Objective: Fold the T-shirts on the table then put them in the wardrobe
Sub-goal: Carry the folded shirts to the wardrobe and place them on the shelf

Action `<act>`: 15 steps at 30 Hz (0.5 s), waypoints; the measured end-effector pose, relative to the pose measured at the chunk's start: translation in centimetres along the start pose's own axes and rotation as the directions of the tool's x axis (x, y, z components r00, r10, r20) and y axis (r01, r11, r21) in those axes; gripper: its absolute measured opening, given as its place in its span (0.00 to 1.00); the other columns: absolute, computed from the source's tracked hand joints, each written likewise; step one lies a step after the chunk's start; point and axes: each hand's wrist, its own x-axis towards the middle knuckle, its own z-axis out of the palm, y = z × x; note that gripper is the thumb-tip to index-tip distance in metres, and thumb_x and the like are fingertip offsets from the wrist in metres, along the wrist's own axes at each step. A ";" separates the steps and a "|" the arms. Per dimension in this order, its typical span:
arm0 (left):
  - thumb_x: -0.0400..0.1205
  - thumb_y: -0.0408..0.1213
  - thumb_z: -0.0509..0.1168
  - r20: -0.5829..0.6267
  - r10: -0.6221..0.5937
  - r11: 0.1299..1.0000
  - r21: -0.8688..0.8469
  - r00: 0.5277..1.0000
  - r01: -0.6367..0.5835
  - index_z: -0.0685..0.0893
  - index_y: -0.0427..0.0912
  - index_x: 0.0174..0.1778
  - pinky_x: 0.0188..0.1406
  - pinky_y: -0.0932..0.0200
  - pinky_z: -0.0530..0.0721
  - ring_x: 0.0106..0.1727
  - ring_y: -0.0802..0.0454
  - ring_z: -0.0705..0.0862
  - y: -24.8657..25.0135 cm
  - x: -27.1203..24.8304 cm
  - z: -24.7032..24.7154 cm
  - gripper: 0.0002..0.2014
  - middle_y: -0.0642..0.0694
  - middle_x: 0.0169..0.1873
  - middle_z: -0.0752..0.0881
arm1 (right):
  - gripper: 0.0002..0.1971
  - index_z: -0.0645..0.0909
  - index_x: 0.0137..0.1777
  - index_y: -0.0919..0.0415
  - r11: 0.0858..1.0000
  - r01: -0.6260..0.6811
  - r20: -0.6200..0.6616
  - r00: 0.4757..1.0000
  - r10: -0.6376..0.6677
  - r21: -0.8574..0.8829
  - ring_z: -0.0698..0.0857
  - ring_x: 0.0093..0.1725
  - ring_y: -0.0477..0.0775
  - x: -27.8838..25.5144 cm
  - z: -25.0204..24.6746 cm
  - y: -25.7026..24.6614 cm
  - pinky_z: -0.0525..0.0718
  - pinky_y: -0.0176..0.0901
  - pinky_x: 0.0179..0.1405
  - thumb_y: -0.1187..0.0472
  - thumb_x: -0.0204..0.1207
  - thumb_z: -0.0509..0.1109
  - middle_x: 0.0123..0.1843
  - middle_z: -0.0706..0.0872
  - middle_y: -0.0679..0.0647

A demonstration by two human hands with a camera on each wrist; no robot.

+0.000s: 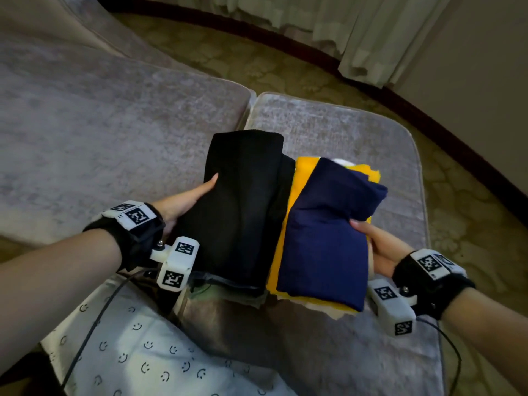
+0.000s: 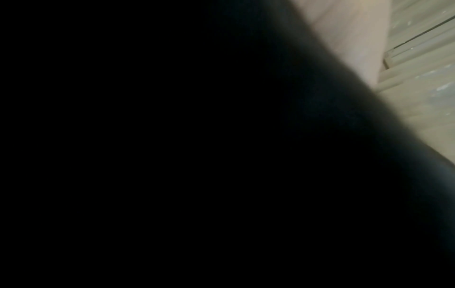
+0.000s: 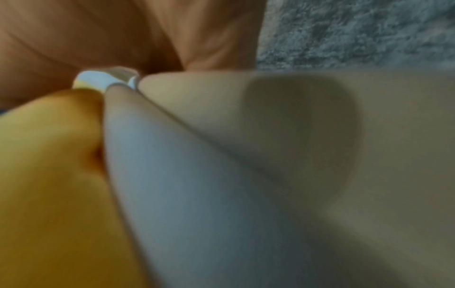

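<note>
In the head view, a folded black T-shirt [image 1: 243, 201] lies beside a folded navy T-shirt [image 1: 325, 224], which rests on a yellow one [image 1: 303, 172]. Paler folded layers show beneath them. My left hand [image 1: 188, 201] grips the black shirt's left side, thumb on top and fingers hidden beneath. My right hand [image 1: 377, 247] grips the right side of the navy and yellow pile, thumb on top. Black cloth [image 2: 172, 155] fills most of the left wrist view. The right wrist view shows yellow cloth [image 3: 49, 175], grey cloth [image 3: 184, 175] and beige cloth [image 3: 295, 136] under my palm [image 3: 123, 35].
Two grey velvet cushions [image 1: 114, 124] [image 1: 343, 130] lie under and behind the shirts. A smiley-print cloth [image 1: 143, 352] covers the near left. Patterned carpet [image 1: 285, 70], a dark skirting and pale curtains [image 1: 357, 30] run along the far side.
</note>
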 end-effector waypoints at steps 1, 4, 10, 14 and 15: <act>0.75 0.67 0.59 -0.001 -0.004 1.000 0.011 1.000 0.004 0.86 0.40 0.50 0.46 0.53 0.84 0.39 0.46 0.91 0.0 -0.1 0.2 0.31 0.39 0.37 0.91 | 0.50 0.86 0.50 0.59 0.999 -0.045 -0.013 0.999 0.045 -0.030 0.92 0.41 0.55 0.2 -0.1 0.2 0.88 0.44 0.32 0.50 0.18 0.91 0.45 0.92 0.58; 0.64 0.73 0.63 -0.005 -0.016 0.999 0.031 1.000 0.016 0.83 0.41 0.62 0.67 0.47 0.78 0.56 0.43 0.87 0.2 -0.6 0.4 0.42 0.37 0.51 0.90 | 0.54 0.83 0.54 0.58 0.992 -0.100 -0.050 0.994 0.096 -0.078 0.92 0.41 0.56 0.5 -0.3 0.7 0.88 0.47 0.37 0.49 0.17 0.90 0.45 0.92 0.58; 0.37 0.82 0.67 0.013 0.020 0.995 0.097 1.000 -0.021 0.75 0.45 0.73 0.77 0.42 0.66 0.71 0.42 0.77 -0.2 1.1 -0.4 0.69 0.38 0.68 0.81 | 0.54 0.83 0.53 0.56 0.989 -0.119 -0.102 0.989 0.110 -0.087 0.92 0.41 0.56 0.5 -0.5 0.7 0.87 0.48 0.36 0.46 0.15 0.89 0.45 0.92 0.58; 0.40 0.82 0.68 0.015 -0.031 0.993 0.115 0.999 0.029 0.77 0.42 0.71 0.77 0.42 0.66 0.70 0.40 0.77 -0.2 1.5 -0.2 0.66 0.36 0.66 0.82 | 0.54 0.83 0.54 0.57 0.991 -0.120 -0.127 0.986 0.111 -0.063 0.92 0.41 0.56 0.4 -0.6 0.8 0.85 0.52 0.43 0.47 0.17 0.90 0.46 0.92 0.58; 0.42 0.82 0.67 0.018 -0.040 0.991 0.127 0.999 0.037 0.78 0.41 0.70 0.78 0.42 0.66 0.70 0.40 0.77 0.0 1.1 0.1 0.64 0.36 0.65 0.83 | 0.54 0.83 0.54 0.57 0.992 -0.118 -0.125 0.986 0.110 -0.052 0.92 0.41 0.56 0.4 -0.7 0.8 0.83 0.52 0.44 0.47 0.17 0.90 0.46 0.92 0.58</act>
